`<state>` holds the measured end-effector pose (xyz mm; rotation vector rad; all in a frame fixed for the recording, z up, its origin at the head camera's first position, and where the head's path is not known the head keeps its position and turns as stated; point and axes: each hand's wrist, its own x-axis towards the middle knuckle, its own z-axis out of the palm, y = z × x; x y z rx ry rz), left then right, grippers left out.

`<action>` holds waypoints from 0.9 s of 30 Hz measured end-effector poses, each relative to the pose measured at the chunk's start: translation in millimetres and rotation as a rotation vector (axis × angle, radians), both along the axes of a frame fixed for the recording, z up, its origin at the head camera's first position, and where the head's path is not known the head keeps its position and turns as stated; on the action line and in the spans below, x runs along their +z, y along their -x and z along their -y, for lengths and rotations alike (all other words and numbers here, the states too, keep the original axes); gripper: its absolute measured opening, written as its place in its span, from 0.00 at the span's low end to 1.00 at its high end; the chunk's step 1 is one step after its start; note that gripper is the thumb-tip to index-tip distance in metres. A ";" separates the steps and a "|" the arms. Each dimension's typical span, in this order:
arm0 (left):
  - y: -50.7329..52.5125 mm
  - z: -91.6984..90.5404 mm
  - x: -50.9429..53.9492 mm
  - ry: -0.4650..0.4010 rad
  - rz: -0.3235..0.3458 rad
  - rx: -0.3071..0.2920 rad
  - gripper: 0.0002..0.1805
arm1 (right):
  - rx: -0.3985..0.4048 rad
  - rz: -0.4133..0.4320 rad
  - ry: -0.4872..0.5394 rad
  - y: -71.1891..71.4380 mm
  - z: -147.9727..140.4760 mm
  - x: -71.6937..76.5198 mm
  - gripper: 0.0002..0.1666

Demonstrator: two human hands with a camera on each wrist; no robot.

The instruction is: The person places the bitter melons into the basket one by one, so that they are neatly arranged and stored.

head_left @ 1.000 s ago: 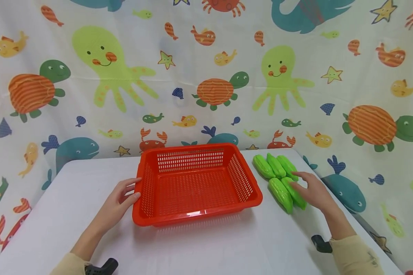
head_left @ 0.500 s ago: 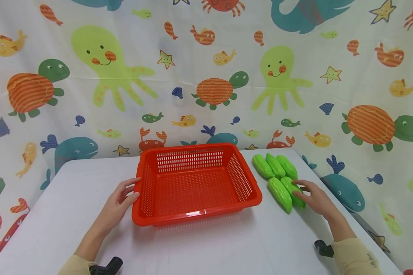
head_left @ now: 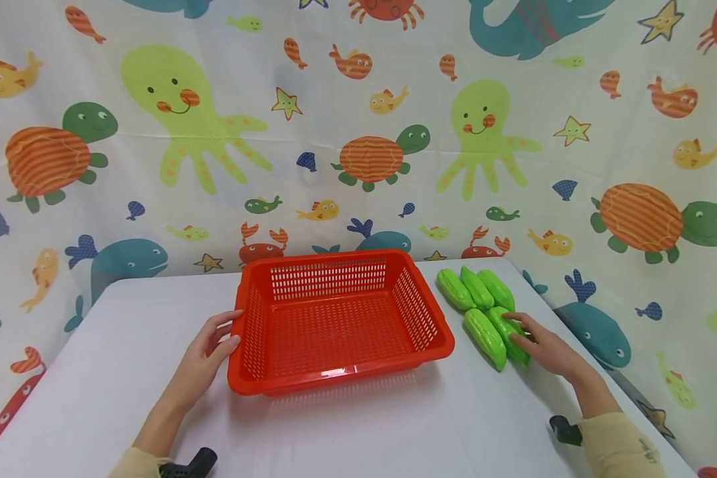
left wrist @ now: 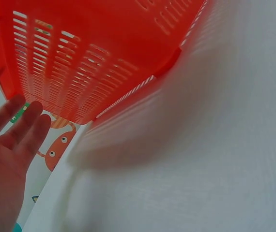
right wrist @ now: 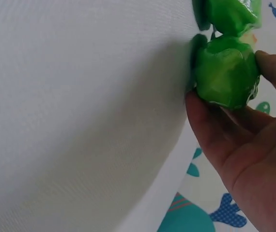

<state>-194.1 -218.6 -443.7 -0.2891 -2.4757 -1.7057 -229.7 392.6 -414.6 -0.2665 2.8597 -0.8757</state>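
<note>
- Worktop [head_left: 125,332]: white; extends past both ends of the red basket [head_left: 334,372].
- Left grip [head_left: 206,350]: bare hand at the basket's left rim; fingers loosely extended, thumb apart; fingertips meet the rim's outer side without closing around it.
- Red basket: open top, slotted walls and perforated floor; reference for all positions below.
- Back green pieces [head_left: 477,288]: three, side by side, near the basket's right rear corner.
- Front green piece [head_left: 485,338]: just beside the basket's right side, long axis slanting.
- Held green piece [right wrist: 227,72]: next one outward from the basket, on the worktop.
- Right grip [head_left: 546,348]: bare hand, right of the basket; partly closed, thumb and fingers on opposite sides of the held green piece.
</note>
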 end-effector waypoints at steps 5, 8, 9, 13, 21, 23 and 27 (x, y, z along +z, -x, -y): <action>-0.5 -0.6 0.2 -0.002 -0.005 -0.004 0.30 | -0.061 0.044 0.043 0.8 -0.3 5.6 0.32; -0.7 -0.6 0.3 -0.003 -0.005 -0.006 0.30 | -0.141 0.069 0.122 1.5 3.0 19.2 0.37; -0.8 -0.4 0.4 -0.005 -0.005 -0.008 0.30 | -0.160 0.066 0.155 2.2 4.6 25.1 0.39; -1.3 0.6 0.7 -0.010 -0.005 -0.012 0.30 | -0.170 0.028 0.244 6.9 16.1 50.7 0.43; -1.5 0.8 1.8 -0.020 0.002 -0.022 0.30 | -0.031 -0.013 0.245 14.9 66.9 99.4 0.39; -1.3 0.5 2.0 -0.021 0.001 -0.022 0.30 | 0.016 -0.029 0.235 18.4 83.8 108.9 0.36; -0.9 -0.2 1.4 -0.023 -0.002 -0.023 0.30 | 0.097 -0.061 0.209 26.5 120.2 121.5 0.32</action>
